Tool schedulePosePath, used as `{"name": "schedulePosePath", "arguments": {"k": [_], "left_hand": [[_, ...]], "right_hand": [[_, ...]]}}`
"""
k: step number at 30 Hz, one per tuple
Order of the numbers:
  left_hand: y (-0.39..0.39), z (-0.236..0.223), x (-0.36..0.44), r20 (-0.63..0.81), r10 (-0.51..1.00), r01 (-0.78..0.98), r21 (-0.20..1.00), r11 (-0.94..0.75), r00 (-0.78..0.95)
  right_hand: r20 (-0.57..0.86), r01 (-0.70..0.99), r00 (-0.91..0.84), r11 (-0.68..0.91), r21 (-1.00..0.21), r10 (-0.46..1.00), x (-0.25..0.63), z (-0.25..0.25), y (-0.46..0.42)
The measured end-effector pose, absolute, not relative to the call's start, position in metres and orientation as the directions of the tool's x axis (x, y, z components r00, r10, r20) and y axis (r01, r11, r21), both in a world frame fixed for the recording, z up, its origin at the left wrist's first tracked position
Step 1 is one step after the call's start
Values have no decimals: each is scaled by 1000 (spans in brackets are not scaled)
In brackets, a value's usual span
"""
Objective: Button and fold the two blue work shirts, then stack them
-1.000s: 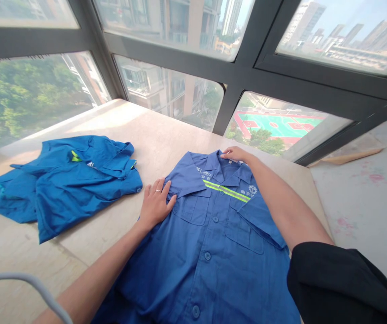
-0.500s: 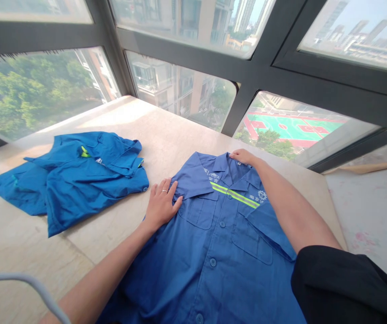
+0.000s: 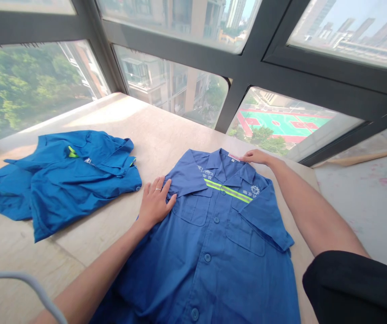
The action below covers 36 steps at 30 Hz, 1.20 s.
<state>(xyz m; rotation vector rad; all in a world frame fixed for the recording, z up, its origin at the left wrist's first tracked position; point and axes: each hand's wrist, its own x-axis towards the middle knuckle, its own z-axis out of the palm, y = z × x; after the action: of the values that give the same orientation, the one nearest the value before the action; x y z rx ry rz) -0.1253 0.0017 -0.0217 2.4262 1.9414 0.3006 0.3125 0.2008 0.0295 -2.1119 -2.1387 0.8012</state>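
A blue short-sleeved work shirt (image 3: pixel 193 252) lies front up, its collar pointing at the windows. It has a row of buttons, two chest pockets, a yellow-green stripe and white printing. My left hand (image 3: pixel 155 202), with a ring on one finger, rests flat at the shirt's left-hand sleeve, fingers spread. At the back of the collar, beside the neck label (image 3: pixel 234 157), my right hand (image 3: pixel 256 156) has its fingertips closed together on the fabric edge. The shirt's lower end runs out of view.
A second blue garment (image 3: pixel 82 180), loosely folded, lies to the left on the pale stone sill (image 3: pixel 166 130). Dark window frames (image 3: pixel 180 54) border the far side. A grey cable (image 3: pixel 28 279) crosses the lower left corner. A pale flowered surface (image 3: pixel 365 193) is at the right.
My right hand has shifted slightly right along the collar, and the neck label now shows. The right forearm has moved off the right-hand sleeve. My left hand stays on the other sleeve.
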Motion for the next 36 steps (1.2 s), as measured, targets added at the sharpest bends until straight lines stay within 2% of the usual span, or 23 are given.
{"name": "schedulePosePath", "arguments": {"k": [3, 6, 8, 15, 21, 28, 36], "left_hand": [[2, -22, -125, 142, 966, 963, 134, -233, 214], [4, -22, -126, 145, 966, 964, 126, -234, 216], [4, -22, -126, 150, 965, 964, 121, -236, 217], [5, -23, -127, 175, 955, 960, 103, -261, 241], [8, -25, -128, 199, 945, 957, 81, -280, 260], [8, -24, -129, 209, 938, 954, 59, -293, 275], [8, -24, -128, 199, 943, 956, 71, -285, 267]], "right_hand": [[-385, 895, 23, -191, -403, 922, 324, 29, 189], [-465, 760, 111, -376, -531, 879, 326, 27, 180], [-482, 668, 113, -425, -610, 869, 326, 25, 175], [-416, 429, 118, -424, -798, 902, 333, 18, 155], [-416, 256, 141, -439, -861, 898, 330, 11, 145], [-465, 213, 159, -490, -845, 871, 324, 15, 152], [-313, 241, 254, -373, -896, 915, 322, 6, 154]]}}
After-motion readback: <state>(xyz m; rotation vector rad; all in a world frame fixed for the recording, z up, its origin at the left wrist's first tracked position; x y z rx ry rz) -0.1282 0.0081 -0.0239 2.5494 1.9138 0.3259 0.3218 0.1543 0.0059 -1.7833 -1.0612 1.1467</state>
